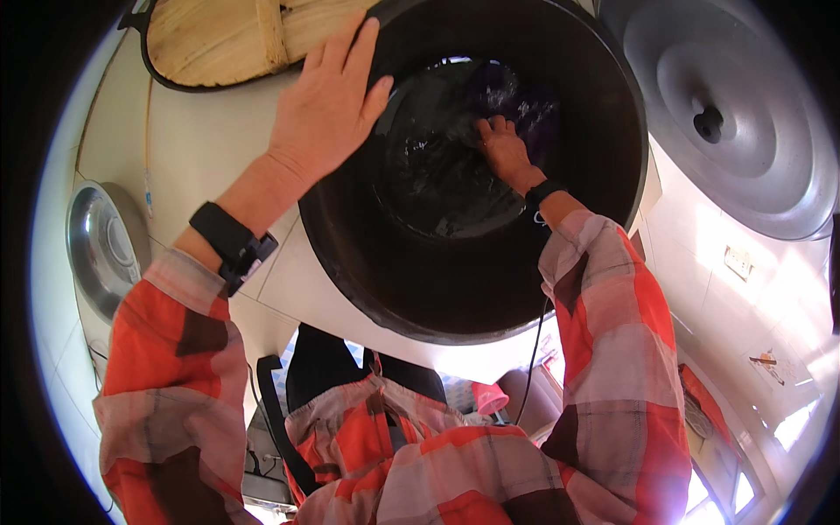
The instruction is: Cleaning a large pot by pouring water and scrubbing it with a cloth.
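Observation:
A large black wok [367, 275], set into a pale tiled counter, lies before me with a shallow pool of water [453, 190] in its bottom. My right hand [504, 147] reaches down into the water, its fingers curled and their tips partly hidden. Beside it a dark purple patch [541, 125], perhaps cloth, lies in the pool; whether the fingers grip it is unclear. My left hand [331, 98] is spread at the wok's left rim with nothing in it. Next to its fingertips is a wooden board [210, 46] with a dark rim.
A big domed metal lid [682, 131] with a black knob stands at the right. On the left are a stainless-steel basin [98, 249] and a thin stick [147, 125]. Below the counter edge shows a pink cup [490, 398]. A dark cable [533, 367] hangs near my right sleeve.

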